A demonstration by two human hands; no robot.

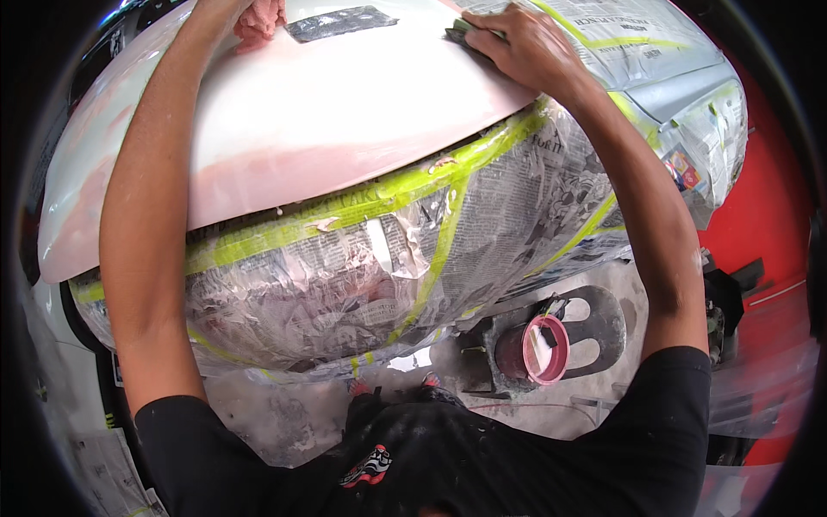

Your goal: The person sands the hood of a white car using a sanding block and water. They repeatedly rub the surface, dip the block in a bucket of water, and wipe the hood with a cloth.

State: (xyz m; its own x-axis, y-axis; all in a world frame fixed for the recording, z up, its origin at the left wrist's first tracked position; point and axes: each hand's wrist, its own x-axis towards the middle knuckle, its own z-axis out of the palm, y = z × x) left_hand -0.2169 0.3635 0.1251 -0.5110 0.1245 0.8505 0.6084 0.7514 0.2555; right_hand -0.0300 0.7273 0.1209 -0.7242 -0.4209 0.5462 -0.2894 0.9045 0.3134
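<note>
A white car bonnet with pinkish patches spreads out in front of me. My right hand presses on its right side, fingers closed around a dark folded piece, probably sandpaper. At the top edge, my left hand is mostly cut off. A bunched pink cloth shows at that hand and seems to be gripped in it. Between the hands, a dark grey rectangular sheet lies flat on the bonnet. Below the bonnet's edge, newspaper and yellow-green tape cover the car's front.
On the floor, a pink bucket with a pale block-like thing inside stands on a black board with cut-outs. A thin hose lies close by. More newspaper covers the right side, beside a red surface.
</note>
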